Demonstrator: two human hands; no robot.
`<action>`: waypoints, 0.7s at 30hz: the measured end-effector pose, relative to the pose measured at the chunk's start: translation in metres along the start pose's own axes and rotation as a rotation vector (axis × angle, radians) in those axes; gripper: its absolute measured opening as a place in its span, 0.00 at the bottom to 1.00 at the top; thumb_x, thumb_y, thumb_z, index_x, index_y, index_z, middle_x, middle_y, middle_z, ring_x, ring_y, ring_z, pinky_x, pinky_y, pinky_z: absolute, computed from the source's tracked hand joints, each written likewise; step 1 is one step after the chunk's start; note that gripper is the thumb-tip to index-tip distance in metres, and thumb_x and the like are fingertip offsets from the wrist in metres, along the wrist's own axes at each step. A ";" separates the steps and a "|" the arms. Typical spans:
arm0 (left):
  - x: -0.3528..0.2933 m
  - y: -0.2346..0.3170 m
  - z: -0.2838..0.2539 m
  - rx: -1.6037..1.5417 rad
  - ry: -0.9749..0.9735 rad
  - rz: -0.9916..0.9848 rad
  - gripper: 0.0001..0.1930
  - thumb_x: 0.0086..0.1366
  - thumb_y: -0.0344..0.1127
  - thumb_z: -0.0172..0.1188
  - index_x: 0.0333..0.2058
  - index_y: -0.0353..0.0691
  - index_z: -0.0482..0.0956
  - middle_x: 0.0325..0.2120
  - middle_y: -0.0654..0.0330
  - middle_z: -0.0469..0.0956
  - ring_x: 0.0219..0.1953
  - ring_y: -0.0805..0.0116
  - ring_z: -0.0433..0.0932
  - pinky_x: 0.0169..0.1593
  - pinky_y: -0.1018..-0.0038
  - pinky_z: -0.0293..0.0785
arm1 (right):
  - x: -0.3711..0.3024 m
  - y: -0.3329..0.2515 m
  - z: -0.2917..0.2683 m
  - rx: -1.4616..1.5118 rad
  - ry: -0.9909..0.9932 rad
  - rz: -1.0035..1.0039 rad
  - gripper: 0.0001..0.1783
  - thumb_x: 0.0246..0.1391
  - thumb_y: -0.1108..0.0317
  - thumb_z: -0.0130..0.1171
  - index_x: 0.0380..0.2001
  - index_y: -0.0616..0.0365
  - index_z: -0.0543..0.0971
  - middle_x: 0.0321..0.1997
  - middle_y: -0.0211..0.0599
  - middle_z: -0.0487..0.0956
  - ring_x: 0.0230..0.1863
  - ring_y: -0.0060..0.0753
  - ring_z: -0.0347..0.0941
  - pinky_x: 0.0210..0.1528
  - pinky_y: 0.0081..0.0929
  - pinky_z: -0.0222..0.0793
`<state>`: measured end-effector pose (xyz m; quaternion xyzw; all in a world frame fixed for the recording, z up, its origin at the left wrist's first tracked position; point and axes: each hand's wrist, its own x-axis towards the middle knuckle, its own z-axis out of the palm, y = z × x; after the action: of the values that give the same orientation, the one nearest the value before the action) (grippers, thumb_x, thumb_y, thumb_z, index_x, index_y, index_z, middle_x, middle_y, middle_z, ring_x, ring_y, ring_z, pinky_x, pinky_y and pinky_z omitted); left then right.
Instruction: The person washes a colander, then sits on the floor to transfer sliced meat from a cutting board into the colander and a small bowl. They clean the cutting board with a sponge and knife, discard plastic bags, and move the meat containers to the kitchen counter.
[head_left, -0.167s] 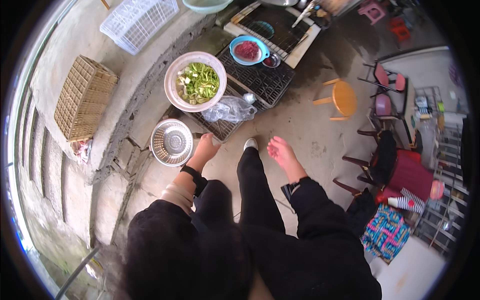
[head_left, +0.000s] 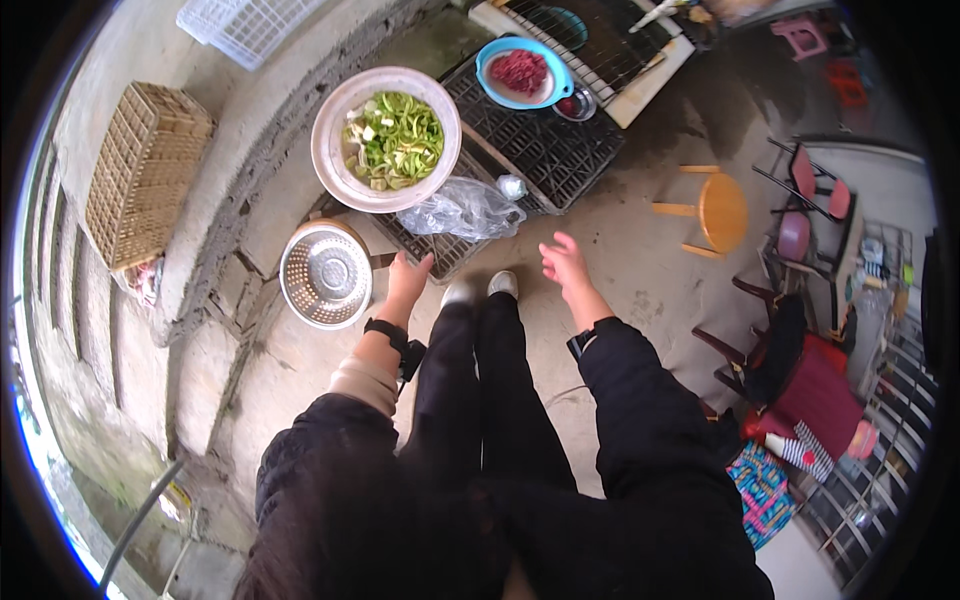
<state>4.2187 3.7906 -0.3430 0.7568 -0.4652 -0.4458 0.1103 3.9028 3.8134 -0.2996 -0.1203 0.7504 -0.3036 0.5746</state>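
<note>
Left to right. Item: tan rectangular woven basket [head_left: 150,175], coarse lattice walls, on the concrete ledge. Item: round silver-coloured perforated colander [head_left: 300,265], smooth rim, shiny base. Item: broad pale round basin [head_left: 326,150], holding glossy cut green vegetables [head_left: 400,140] and whitish chunks. Item: crumpled clear plastic bag [head_left: 455,210], thin and creased. Item: oval light-blue plastic basin [head_left: 562,82], holding shredded red food [head_left: 520,72].

Position: the colander lies just left of the left hand [head_left: 406,282], apart from its fingers, which are loosely extended and grip nothing, thumb held out. The bag lies ahead, between the left hand and the right hand [head_left: 566,265], whose fingers are spread, slightly bent and unladen.

Surroundings: the pale basin overhangs part of the bag; black lattice plastic crates [head_left: 545,150] lie beneath. Farther right, a round yellow-orange wooden stool [head_left: 722,212] and a maroon chair [head_left: 812,390].
</note>
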 end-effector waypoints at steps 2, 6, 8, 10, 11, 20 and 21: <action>0.036 -0.006 0.023 -0.271 -0.021 -0.161 0.42 0.55 0.51 0.67 0.58 0.21 0.63 0.52 0.36 0.73 0.56 0.48 0.72 0.59 0.64 0.67 | 0.053 -0.005 0.016 -0.217 0.050 -0.197 0.37 0.48 0.64 0.68 0.62 0.54 0.65 0.53 0.41 0.73 0.49 0.36 0.73 0.44 0.32 0.73; 0.091 -0.016 0.053 -0.876 0.208 -0.464 0.31 0.58 0.43 0.66 0.53 0.29 0.64 0.47 0.50 0.73 0.48 0.62 0.72 0.49 0.66 0.69 | 0.132 -0.007 0.054 -0.602 0.077 -0.670 0.38 0.44 0.66 0.70 0.60 0.52 0.69 0.60 0.45 0.70 0.57 0.47 0.68 0.55 0.37 0.69; 0.115 -0.022 0.063 -0.892 0.286 -0.529 0.35 0.56 0.38 0.68 0.55 0.28 0.60 0.48 0.50 0.73 0.48 0.61 0.73 0.50 0.66 0.69 | 0.158 -0.007 0.071 -0.793 0.066 -0.810 0.39 0.42 0.66 0.71 0.60 0.50 0.69 0.62 0.46 0.68 0.60 0.50 0.66 0.58 0.38 0.66; 0.131 -0.030 0.075 -0.920 0.193 -0.396 0.37 0.52 0.32 0.70 0.57 0.28 0.60 0.49 0.52 0.73 0.48 0.60 0.74 0.51 0.68 0.70 | 0.176 -0.007 0.085 -1.043 0.042 -0.819 0.40 0.40 0.65 0.72 0.60 0.48 0.69 0.63 0.48 0.66 0.61 0.52 0.64 0.60 0.39 0.65; 0.139 -0.035 0.077 -0.871 0.121 -0.379 0.35 0.51 0.30 0.70 0.55 0.28 0.62 0.47 0.53 0.74 0.47 0.61 0.74 0.51 0.69 0.70 | 0.181 -0.006 0.090 -1.142 0.039 -0.872 0.41 0.38 0.65 0.74 0.59 0.47 0.70 0.59 0.45 0.68 0.58 0.50 0.65 0.57 0.39 0.67; 0.090 -0.089 0.066 -0.853 0.003 -0.358 0.15 0.48 0.21 0.62 0.39 0.35 0.79 0.30 0.64 0.79 0.30 0.73 0.77 0.38 0.76 0.73 | 0.194 0.015 0.095 -1.097 -0.067 -1.048 0.13 0.39 0.74 0.68 0.31 0.54 0.78 0.41 0.42 0.70 0.45 0.49 0.68 0.46 0.40 0.70; 0.081 -0.090 0.064 -0.893 0.029 -0.330 0.16 0.49 0.22 0.62 0.40 0.35 0.78 0.32 0.63 0.79 0.32 0.73 0.77 0.39 0.76 0.73 | 0.194 0.013 0.092 -1.041 -0.065 -1.058 0.10 0.39 0.76 0.66 0.28 0.55 0.78 0.39 0.42 0.69 0.44 0.49 0.68 0.46 0.40 0.70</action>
<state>4.2369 3.7904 -0.4782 0.7052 -0.1000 -0.6033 0.3588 3.9312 3.6919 -0.4748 -0.7313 0.6218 -0.1412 0.2423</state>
